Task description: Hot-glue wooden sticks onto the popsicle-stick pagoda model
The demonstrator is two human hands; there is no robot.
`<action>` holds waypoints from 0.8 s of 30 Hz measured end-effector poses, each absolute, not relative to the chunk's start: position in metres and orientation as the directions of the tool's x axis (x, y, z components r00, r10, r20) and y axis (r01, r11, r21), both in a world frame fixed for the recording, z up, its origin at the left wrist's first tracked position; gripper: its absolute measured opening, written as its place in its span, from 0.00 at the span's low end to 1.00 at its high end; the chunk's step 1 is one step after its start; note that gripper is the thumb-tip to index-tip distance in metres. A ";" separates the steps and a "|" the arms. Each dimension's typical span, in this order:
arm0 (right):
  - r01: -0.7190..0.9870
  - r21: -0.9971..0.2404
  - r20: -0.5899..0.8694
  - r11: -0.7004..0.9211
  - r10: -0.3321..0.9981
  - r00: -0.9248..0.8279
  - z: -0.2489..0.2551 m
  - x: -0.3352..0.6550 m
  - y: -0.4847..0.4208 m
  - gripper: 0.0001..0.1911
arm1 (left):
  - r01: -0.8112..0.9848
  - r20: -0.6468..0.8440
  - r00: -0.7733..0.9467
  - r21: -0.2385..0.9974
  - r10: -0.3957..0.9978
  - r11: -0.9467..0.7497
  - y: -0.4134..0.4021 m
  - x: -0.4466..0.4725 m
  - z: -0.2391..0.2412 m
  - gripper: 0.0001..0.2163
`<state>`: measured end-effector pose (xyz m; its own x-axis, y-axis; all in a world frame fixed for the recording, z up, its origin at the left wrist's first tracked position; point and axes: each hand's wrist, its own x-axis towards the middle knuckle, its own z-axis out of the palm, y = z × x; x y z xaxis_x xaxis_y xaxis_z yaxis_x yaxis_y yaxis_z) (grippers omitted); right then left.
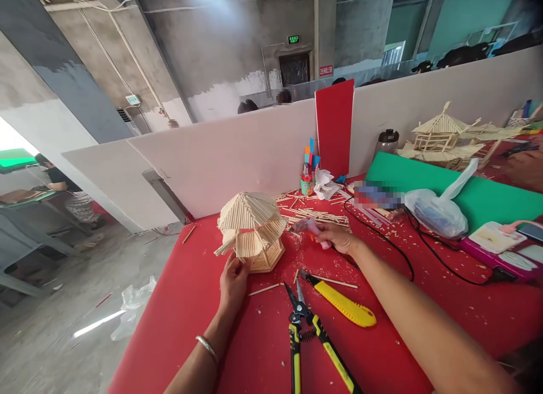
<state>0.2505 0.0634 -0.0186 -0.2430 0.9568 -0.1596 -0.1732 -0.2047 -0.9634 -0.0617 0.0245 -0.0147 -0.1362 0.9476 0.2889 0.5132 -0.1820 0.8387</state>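
At its seven o'clock, the model (251, 213) is pinched, seemingly for steadiness, by the left hand (233, 275); at three, the glue gun (311, 226) is clasped by the right hand (338, 238).

left arm (221, 323): extended forward | left hand (234, 274): fingers bent | right arm (407, 308): extended diagonally | right hand (338, 237): curled

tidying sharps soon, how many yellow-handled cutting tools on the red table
2: the black-and-yellow metal shears at the front of the red table, and the long yellow utility knife just right of them. Others may be hidden behind the pale wooden-stick model.
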 end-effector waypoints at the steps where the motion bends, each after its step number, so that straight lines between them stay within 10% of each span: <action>1: -0.194 -0.964 -0.142 -0.182 0.969 -0.203 -0.015 0.256 0.065 0.10 | 0.519 0.285 -0.141 0.837 0.948 -0.174 0.024 -0.062 -0.014 0.15; 11: -0.233 -0.857 -0.335 -0.460 0.840 -0.428 -0.015 0.268 -0.014 0.13 | 0.552 0.259 -0.147 0.822 0.955 -0.138 0.026 -0.061 -0.019 0.14; 19: -0.319 -0.922 -0.228 -0.219 0.974 -0.008 -0.011 0.300 0.076 0.10 | 0.542 0.237 -0.158 0.832 0.959 -0.117 0.027 -0.064 -0.025 0.15; 24: -0.312 -0.922 -0.221 -0.229 0.973 -0.062 -0.007 0.295 0.038 0.15 | 0.533 0.221 -0.148 0.839 0.964 -0.111 0.026 -0.063 -0.024 0.14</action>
